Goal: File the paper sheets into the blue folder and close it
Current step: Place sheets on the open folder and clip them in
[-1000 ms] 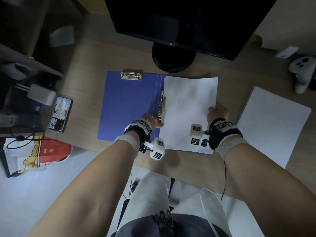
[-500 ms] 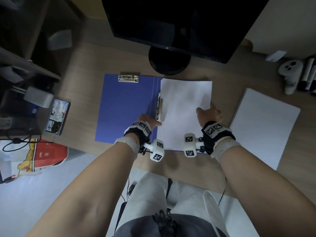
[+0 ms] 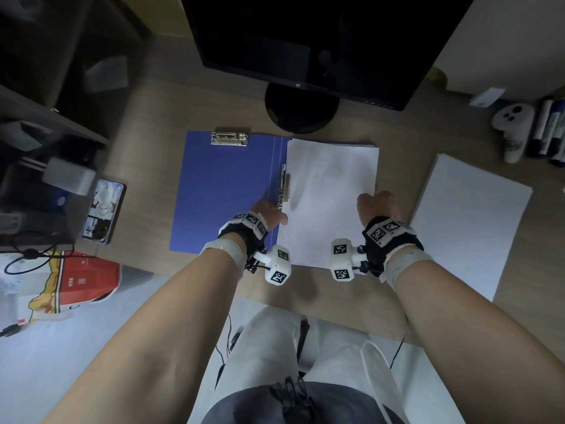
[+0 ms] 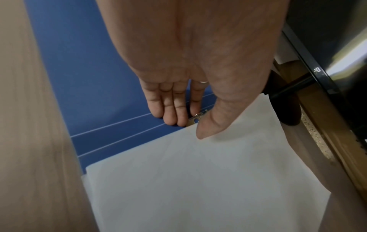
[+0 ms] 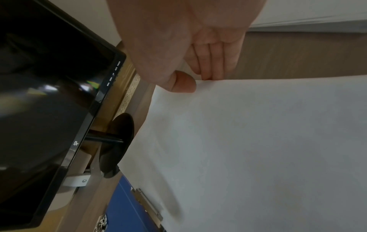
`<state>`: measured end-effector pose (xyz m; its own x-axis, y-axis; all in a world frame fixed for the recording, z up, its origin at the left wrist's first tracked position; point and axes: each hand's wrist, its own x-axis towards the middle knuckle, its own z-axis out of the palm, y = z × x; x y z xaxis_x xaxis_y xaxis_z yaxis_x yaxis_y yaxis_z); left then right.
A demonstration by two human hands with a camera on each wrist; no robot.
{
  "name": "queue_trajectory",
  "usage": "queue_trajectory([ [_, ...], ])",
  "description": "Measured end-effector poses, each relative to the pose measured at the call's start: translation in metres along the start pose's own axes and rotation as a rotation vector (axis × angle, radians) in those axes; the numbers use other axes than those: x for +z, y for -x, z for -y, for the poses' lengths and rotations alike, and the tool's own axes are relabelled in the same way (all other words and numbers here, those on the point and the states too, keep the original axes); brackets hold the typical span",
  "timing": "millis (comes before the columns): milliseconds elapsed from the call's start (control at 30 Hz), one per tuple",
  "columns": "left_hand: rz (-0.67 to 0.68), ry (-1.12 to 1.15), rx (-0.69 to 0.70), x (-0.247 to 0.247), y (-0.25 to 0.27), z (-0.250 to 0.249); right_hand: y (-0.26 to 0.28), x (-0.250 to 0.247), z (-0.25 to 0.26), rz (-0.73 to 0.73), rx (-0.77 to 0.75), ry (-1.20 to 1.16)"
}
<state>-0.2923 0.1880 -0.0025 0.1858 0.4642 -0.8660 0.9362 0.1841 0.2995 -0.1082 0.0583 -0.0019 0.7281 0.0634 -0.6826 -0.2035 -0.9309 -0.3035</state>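
Observation:
The blue folder (image 3: 226, 191) lies open on the desk. White paper sheets (image 3: 330, 194) cover its right half beside the metal spine clamp (image 3: 284, 191). My left hand (image 3: 269, 214) is at the sheets' left edge. In the left wrist view my left hand (image 4: 188, 127) has straight fingers touching the folder by the clamp (image 4: 195, 118) and its thumb lying on the paper (image 4: 198, 180). My right hand (image 3: 377, 205) is at the sheets' right edge. The right wrist view shows my right hand (image 5: 196, 81) pinching that edge, thumb on top and fingers curled under the paper (image 5: 258, 141).
A second stack of white paper (image 3: 467, 221) lies on the desk to the right. A monitor on a round stand (image 3: 301, 111) is just behind the folder. A phone (image 3: 104, 209) lies at the left, and markers and a controller (image 3: 516, 127) at the far right.
The sheets have turned from slightly tilted to square on the folder's right half, closer to the clamp. My right hand shifted along their right side; the left hand stayed at the clamp.

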Motion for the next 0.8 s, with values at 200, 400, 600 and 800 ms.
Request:
queue_trajectory([
  [200,0.03,0.004,0.007,0.005,-0.008,0.006,0.007,0.005,0.006,0.072,-0.095,0.002],
  [400,0.025,0.081,0.026,0.003,0.003,0.008,-0.007,0.014,0.004,0.018,-0.089,-0.021],
  [600,0.029,0.127,0.025,0.004,0.0,0.01,-0.016,0.018,0.009,0.032,-0.036,0.112],
  [800,0.085,0.073,0.028,0.0,0.004,0.005,-0.001,0.015,0.012,0.086,-0.004,0.113],
])
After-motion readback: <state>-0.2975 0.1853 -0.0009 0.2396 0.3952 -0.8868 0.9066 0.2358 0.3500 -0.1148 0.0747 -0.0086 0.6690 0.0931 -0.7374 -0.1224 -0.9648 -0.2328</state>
